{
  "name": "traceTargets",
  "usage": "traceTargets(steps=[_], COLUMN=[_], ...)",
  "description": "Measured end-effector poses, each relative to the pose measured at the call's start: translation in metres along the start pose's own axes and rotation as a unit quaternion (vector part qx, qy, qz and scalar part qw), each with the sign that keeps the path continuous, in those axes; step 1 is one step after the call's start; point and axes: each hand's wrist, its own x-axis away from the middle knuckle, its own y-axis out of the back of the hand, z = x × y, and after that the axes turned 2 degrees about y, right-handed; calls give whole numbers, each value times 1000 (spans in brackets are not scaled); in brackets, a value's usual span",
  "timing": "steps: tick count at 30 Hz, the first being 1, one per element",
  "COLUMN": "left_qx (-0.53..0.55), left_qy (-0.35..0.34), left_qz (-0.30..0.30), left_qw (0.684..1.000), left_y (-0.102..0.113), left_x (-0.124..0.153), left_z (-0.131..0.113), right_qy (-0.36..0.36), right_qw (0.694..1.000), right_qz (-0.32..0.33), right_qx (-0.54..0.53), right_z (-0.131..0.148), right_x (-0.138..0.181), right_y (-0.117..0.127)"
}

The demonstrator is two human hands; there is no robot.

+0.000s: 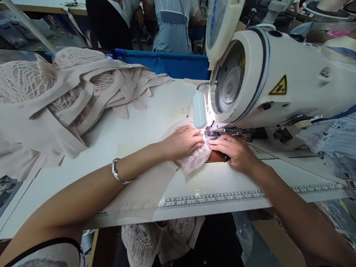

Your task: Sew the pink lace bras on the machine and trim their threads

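A pale pink lace bra (194, 162) lies under the needle area of a white sewing machine (289, 70). A sheer beige panel (144, 189) extends from it toward the table's front edge. My left hand (184, 142) presses on the lace just left of the needle, its fingers bent and closed on the cloth. On the other side, my right hand (236, 149) has its thumb and fingers together at the lace's edge, close to the presser foot (210, 134). The bright machine light washes out the stitching spot, and the fingertips partly hide the cloth there.
A heap of beige lace bras (75, 85) covers the table's left side. A printed ruler (205, 200) runs along the front edge. More lace pieces (158, 239) rest below it, at my lap. Behind the table are a blue cloth bin (164, 61) and other people (172, 33).
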Motion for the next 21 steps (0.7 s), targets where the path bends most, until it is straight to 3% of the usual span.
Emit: traceTargets(steps=[2,4,7,9,11,12,13,15,17,19,21], left_qx=[-45,-56,55,191,321,365,389,358,235,110,44], left_qy=[-14,-75,-176,-230,-270,-270,-247,-158,-83,-88,-135], left_qz=[-16,-16,69,167,259,292,299,227,98,11,-10], left_qw=[999,995,980,940,870,842,835,892,963,990,990], left_y=[4,11,25,33,39,42,44,44,39,29,17], left_x=[1,5,15,21,24,24,23,19,13,8,5], left_z=[-9,-22,-49,-65,-76,-78,-77,-69,-52,-34,-18], right_qy=[8,20,34,36,42,47,50,49,45,46,44], right_qw=[1000,999,999,999,998,998,997,997,997,995,996], right_qz=[-11,-23,-31,-33,-40,-44,-48,-55,-69,-85,-73], right_qx=[9,15,19,23,23,21,18,13,8,6,10], right_z=[1,2,1,-1,-3,-3,-3,-4,-4,-4,-4], right_x=[-1,-2,-2,-1,-2,-2,-2,-2,-2,-1,0], right_y=[0,0,0,0,-1,-1,-2,-4,-7,-8,-8])
